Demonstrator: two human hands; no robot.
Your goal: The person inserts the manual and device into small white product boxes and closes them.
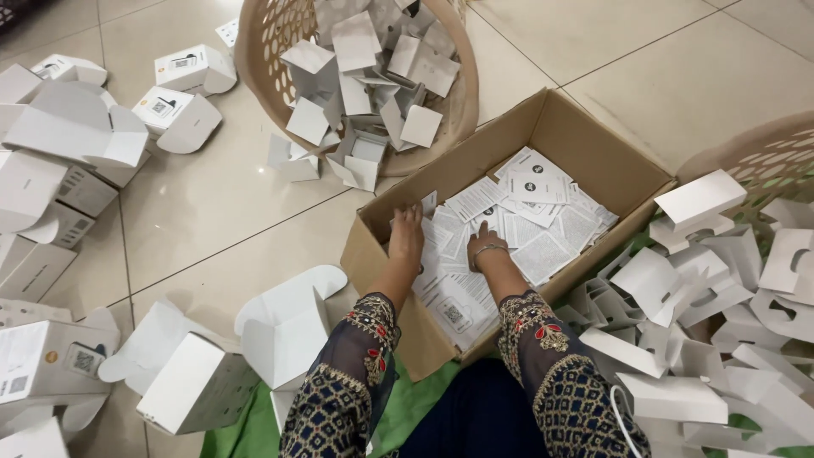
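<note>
The left hand (407, 237) lies flat with fingers apart on the white printed leaflets (526, 229). The right hand (485, 246) presses down on them too; I cannot tell if its grip holds one. The leaflets are thin, folded, with small black print, heaped in a brown cardboard box (593, 144) on the tiled floor (212, 203). White folded cartons (195, 382) lie around, and a woven basket (263, 51) holds white card inserts (365, 59).

A: Cardboard box (585, 144)?
B: Centre floor, leaflets (526, 225) inside, both hands in it.
A: Surroundings?
B: Basket (254, 68) of inserts behind; folded boxes (76, 161) left; insert pile (712, 322) right.
</note>
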